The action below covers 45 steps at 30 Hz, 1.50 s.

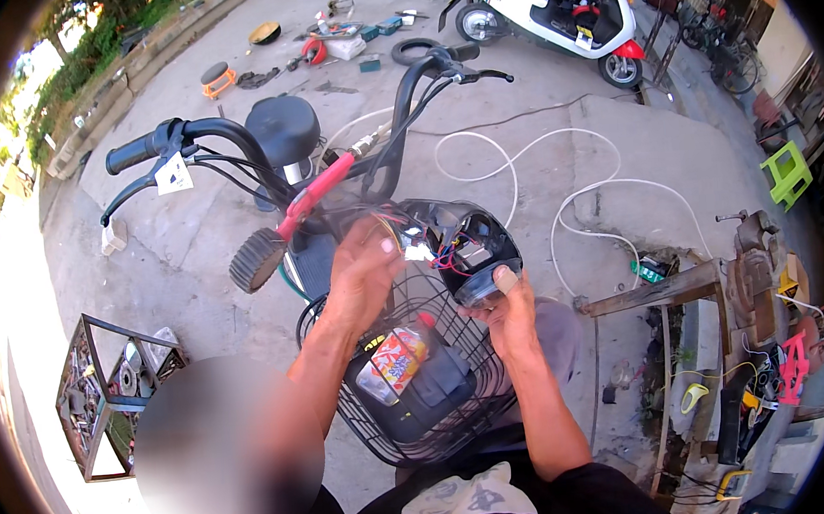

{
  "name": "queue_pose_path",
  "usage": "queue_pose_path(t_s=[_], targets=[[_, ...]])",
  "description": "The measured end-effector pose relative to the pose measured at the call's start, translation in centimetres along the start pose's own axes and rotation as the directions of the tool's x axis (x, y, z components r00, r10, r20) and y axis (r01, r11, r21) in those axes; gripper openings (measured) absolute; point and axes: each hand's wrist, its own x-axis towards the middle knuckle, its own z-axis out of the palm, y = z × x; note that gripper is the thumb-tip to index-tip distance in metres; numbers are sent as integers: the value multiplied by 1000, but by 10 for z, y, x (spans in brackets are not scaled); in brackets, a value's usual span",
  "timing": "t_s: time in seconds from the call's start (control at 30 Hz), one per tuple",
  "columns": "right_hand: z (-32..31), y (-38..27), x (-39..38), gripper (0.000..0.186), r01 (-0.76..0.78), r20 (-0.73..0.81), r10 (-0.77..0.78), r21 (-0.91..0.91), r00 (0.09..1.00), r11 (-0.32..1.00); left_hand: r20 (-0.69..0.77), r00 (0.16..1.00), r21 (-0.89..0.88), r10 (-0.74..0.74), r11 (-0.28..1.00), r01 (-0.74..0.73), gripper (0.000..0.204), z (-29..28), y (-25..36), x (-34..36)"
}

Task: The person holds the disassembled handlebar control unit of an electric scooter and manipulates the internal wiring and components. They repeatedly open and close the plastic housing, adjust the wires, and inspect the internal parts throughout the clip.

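Note:
In front of me stands a vehicle with black handlebars (pixel 222 129) and a wire basket (pixel 332 411). My right hand (pixel 514 312) grips a black headlight housing (pixel 498 237) by its clear lens side, thumb on the edge. The housing's open back faces up, showing red and blue wires (pixel 448 257). At its left, my left hand (pixel 367 265) is slightly blurred, fingers closed around thin wires (pixel 389 224). Silvery connectors (pixel 418 247) lie between hand and housing. A red-handled tool (pixel 317 195) with a ridged black round end rests across the handlebar stem.
The basket holds a colourful package (pixel 395 361) on a black case. Behind are a black seat (pixel 283 130), loose white hose (pixel 575 134), scattered tools and a white scooter (pixel 557 8). At left is a metal-framed parts bin (pixel 107 402); at right, a bench with a vise (pixel 754 257).

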Motion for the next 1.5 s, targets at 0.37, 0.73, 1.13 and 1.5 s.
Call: queue_pose_path(t_s=[0.37, 0.73, 1.13, 1.5], targets=[[-2, 4, -2, 73, 30, 12, -29, -101, 1000, 994, 38, 999, -129, -29, 991, 34, 60, 8, 4, -1], [-5, 4, -5, 75, 13, 53, -6, -126, 999, 992, 36, 999, -170, 18, 985, -12, 59, 3, 0, -3], [-6, 3, -3, 77, -19, 80, 27, -104, 996, 994, -30, 996, 21, 84, 996, -83, 58, -3, -12, 0], [-7, 0, -1, 77, -21, 112, 32, -100, 993, 995, -66, 993, 141, 99, 986, -88, 67, -2, -15, 1]])
